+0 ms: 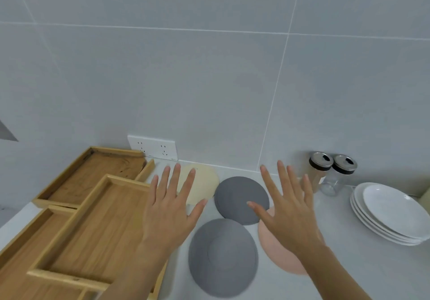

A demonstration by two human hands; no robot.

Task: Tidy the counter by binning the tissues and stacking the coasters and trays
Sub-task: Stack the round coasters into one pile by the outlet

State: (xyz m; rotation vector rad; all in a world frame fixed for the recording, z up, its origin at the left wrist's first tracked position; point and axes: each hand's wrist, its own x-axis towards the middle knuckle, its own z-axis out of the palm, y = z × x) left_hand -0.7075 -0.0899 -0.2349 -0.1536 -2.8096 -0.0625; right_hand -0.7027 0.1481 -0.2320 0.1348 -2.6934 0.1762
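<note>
The head camera looks down at a pale counter (349, 264) by a grey tiled wall (209, 78).

The left hand (169, 213) is flat, with its fingers spread wide. It holds nothing. It is over the right edge of the top tray (97, 230) and partly covers the cream coaster (204, 183). I cannot tell if it touches them.

The right hand (288, 213) is spread wide too and holds nothing. It is over the pink coaster (277, 251), and its thumb lies in front of the far grey coaster (237, 197).

Four round coasters lie flat in the middle. The cream one is at the back, near the wall. The far grey one is just to its right. The near grey coaster (221, 260) is closest to the person. The pink one is to its right, with its top edge under the far grey one.

Wooden trays sit on the left. The top tray rests across a back tray (88, 174) and a front tray (25, 237).

On the right is a stack of white plates (393, 213). Behind them stand two jars (330, 174). A white socket (153, 147) is on the wall.

No tissues show.
</note>
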